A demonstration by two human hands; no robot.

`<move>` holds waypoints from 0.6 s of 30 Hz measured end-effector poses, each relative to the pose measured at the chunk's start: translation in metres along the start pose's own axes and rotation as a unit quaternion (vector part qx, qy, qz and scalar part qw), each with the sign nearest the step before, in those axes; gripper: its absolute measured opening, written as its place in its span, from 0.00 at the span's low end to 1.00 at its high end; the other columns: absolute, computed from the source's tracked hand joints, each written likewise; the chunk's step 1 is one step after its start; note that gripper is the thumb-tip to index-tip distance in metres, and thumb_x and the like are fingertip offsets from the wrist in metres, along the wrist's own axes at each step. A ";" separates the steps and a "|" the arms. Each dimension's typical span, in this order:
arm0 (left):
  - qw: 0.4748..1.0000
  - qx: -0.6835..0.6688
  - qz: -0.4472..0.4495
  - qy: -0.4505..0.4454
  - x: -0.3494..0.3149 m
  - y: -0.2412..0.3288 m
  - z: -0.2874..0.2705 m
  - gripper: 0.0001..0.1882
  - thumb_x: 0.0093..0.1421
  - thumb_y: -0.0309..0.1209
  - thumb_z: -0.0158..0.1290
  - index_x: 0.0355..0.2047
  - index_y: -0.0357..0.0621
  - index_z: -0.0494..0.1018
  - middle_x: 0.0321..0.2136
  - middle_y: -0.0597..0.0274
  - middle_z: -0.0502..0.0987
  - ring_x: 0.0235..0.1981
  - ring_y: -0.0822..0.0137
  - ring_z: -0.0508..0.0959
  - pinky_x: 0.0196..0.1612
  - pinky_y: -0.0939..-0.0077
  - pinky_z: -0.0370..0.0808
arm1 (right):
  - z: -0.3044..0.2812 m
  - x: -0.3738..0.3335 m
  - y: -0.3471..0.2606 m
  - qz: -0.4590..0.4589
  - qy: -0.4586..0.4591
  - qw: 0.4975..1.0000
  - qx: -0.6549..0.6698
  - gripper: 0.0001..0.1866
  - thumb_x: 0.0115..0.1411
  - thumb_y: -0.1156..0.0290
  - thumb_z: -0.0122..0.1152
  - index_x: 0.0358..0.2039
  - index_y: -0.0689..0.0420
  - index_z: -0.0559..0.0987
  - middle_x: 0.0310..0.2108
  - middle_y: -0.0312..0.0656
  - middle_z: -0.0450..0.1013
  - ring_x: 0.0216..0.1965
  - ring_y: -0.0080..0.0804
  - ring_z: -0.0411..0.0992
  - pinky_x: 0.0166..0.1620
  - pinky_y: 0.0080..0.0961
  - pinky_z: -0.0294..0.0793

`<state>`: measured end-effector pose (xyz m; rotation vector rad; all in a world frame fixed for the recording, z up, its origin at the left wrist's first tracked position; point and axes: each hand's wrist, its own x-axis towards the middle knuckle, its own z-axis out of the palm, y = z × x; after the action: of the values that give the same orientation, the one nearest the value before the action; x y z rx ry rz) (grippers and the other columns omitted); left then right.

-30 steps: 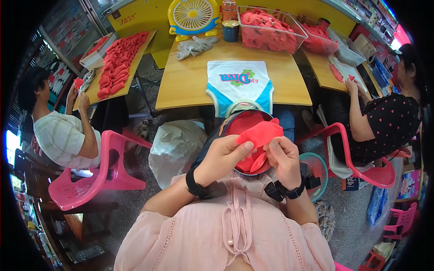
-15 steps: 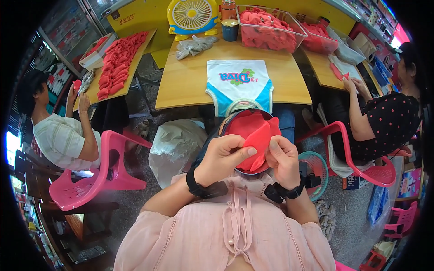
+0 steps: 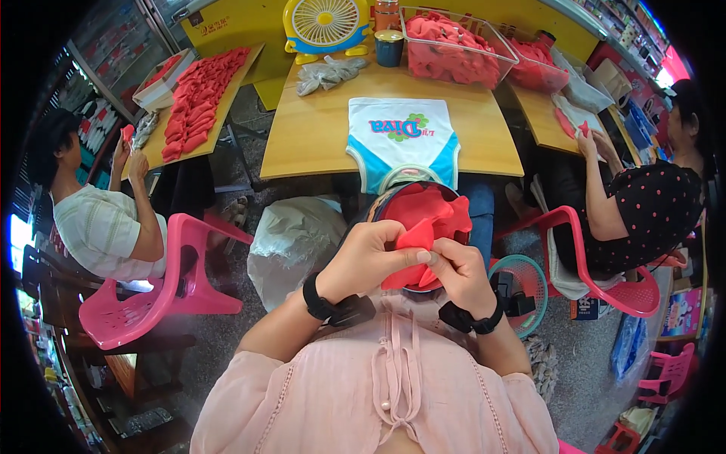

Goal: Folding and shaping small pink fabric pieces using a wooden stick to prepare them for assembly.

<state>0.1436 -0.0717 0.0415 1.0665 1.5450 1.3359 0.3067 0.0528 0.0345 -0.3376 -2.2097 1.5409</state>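
Observation:
Between my two hands is a small red cloth piece, folded and pinched into a bunch. My left hand grips it with thumb and fingers from the left. Meeting it from the right, the fingertips of my right hand are pressed on the same piece. Below and behind it, a round dark-rimmed container rests on my lap, with more red cloth pieces in it. Beyond it a white and blue printed garment lies over the table edge. What my fingertips cover is hidden.
On the wooden table stand a yellow and blue fan, a dark cup and a clear bin of red pieces. A co-worker sits on each side, on pink chairs. A white sack stands at left, a green basket at right.
My hands have drawn together, and the red cloth piece, spread flatter before, is now folded and gathered between my fingertips.

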 end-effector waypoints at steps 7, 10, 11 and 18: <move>0.995 -0.082 -0.003 -0.063 -0.004 0.005 0.003 0.11 0.57 0.29 0.62 0.37 0.36 0.77 0.30 0.70 0.78 0.31 0.82 0.74 0.34 0.84 0.72 | 0.003 -0.006 0.011 -0.009 0.037 0.998 0.052 0.08 0.64 0.72 0.57 0.36 0.66 0.77 0.23 0.38 0.73 0.24 0.20 0.67 0.28 0.19 0.67; 0.994 -0.101 0.012 -0.051 -0.006 0.005 0.005 0.11 0.58 0.28 0.61 0.38 0.36 0.77 0.31 0.69 0.78 0.31 0.82 0.75 0.34 0.84 0.72 | 0.005 -0.009 0.002 0.059 0.035 0.985 0.156 0.09 0.66 0.71 0.56 0.37 0.66 0.77 0.26 0.34 0.73 0.27 0.16 0.66 0.30 0.17 0.66; 0.993 -0.102 0.013 -0.050 -0.006 0.005 0.007 0.11 0.58 0.28 0.61 0.38 0.36 0.77 0.31 0.69 0.78 0.31 0.82 0.75 0.34 0.84 0.72 | 0.006 -0.009 -0.002 0.099 0.028 0.971 0.218 0.10 0.66 0.70 0.55 0.38 0.65 0.77 0.27 0.32 0.73 0.29 0.15 0.66 0.31 0.15 0.65; 0.993 -0.091 0.072 0.019 -0.007 -0.005 0.010 0.13 0.57 0.33 0.63 0.28 0.35 0.74 0.21 0.69 0.73 0.25 0.82 0.69 0.27 0.82 0.69 | 0.001 -0.006 -0.002 0.096 -0.002 0.963 0.253 0.10 0.67 0.69 0.53 0.39 0.64 0.77 0.26 0.29 0.70 0.27 0.13 0.63 0.30 0.14 0.62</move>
<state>0.1544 -0.0756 0.0362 1.0588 1.3643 1.5723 0.3118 0.0484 0.0344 -0.3914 -1.7354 2.1350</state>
